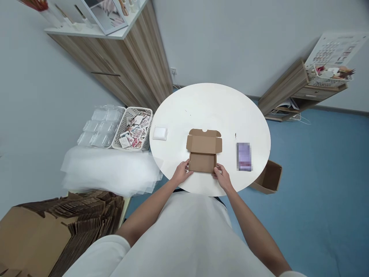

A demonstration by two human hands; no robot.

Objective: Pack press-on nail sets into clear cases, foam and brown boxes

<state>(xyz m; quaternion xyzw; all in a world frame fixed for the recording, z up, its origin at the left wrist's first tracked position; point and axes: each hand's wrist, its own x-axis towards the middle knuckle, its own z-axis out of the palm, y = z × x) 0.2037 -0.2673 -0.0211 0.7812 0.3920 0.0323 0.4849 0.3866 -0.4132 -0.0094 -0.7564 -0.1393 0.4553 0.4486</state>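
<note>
"Two hands, one small cardboard box [202, 164]: where do we have it?"

"On the near part of the round white table [206, 105], right in front of us, its lid [202, 144] open on the far side and its side flaps spread."

"And our fingers?"

"Those of our left hand [182, 172] curl against the left wall near the front corner. Our right hand [222, 176] grips the front right corner, thumb uppermost. How hard we press, we cannot tell."

"How do we expect it to handle?"

"Light, we think, and fairly stiff along the folded walls, with a dry surface that should not slip. The lid and flaps look softer; they would bend or crease if we pulled on them."

"So where do we take hold?"

"Low on both side walls, as we do here, with even pressure so that they don't bow inward. A white packet [160, 133] lies well apart on our left, a blurred purple item [243, 157] on our right."
</note>
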